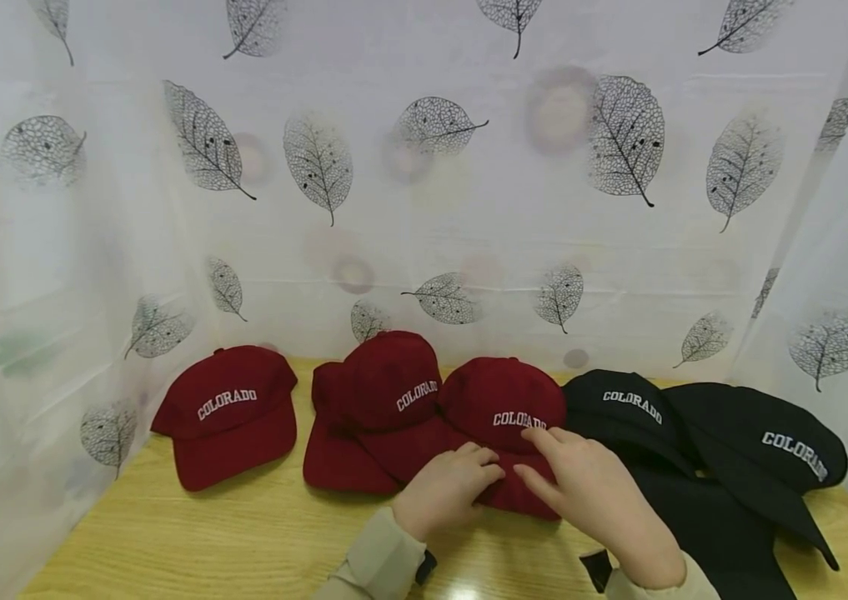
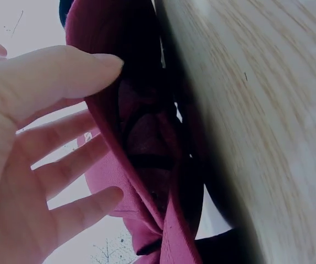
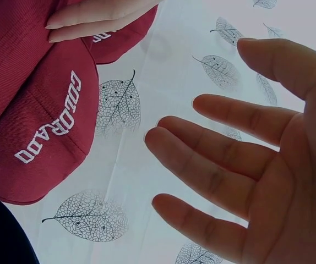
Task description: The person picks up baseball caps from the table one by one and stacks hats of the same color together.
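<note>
Caps (image 1: pixel 494 390) on table (image 1: pixel 191 537), curtain (image 1: pixel 461 237) behind.

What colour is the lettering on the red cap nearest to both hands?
The lettering on the red cap is white; the right wrist view shows it best.

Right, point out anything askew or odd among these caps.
The far-right black cap looks askew: its lettering slants steeply down to the right, whereas that on the rightmost red cap runs nearly level. Its brim also points downward, bunched against other black fabric. I see no spill or damage.
</note>
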Demonstrator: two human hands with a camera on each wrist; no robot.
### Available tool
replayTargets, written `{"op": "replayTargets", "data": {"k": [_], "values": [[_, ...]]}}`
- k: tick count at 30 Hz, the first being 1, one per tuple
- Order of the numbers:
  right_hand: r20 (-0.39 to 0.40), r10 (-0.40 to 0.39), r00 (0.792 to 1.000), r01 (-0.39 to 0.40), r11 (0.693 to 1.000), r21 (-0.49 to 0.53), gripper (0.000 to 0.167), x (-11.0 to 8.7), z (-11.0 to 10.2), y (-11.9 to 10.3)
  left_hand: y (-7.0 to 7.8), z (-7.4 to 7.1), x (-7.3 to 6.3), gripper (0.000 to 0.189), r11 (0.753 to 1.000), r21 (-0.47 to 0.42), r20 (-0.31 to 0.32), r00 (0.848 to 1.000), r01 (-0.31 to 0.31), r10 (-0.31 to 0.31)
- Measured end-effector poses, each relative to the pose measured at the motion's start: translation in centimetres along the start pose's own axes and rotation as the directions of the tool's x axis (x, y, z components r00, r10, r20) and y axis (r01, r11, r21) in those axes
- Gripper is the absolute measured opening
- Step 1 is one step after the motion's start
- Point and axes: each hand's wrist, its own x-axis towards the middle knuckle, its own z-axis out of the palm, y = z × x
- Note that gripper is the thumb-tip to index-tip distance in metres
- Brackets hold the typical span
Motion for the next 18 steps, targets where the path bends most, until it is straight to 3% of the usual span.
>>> {"op": "replayTargets", "data": {"k": [6,12,18], "values": [[0.010,0.015,1.000,-0.015,1.000,0.000,0.035,0.0,-0.2,0.0,-0.1,-0.6,0.0,0.031,1.000,0.001,-0.033,0.999,-0.013,0.013],[0.014,0.030,0.999,-0.030,1.000,0.002,0.036,-0.1,-0.3,0.1,-0.2,-0.9,-0.1,0.022,0.998,0.027,-0.120,0.991,-0.050,0.053],[0.009,0.029,1.000,-0.029,1.000,0.005,0.036,-0.1,-0.7,0.3,-0.5,-1.2,-0.2,0.021,0.998,0.047,-0.205,0.978,-0.037,0.046]]}}
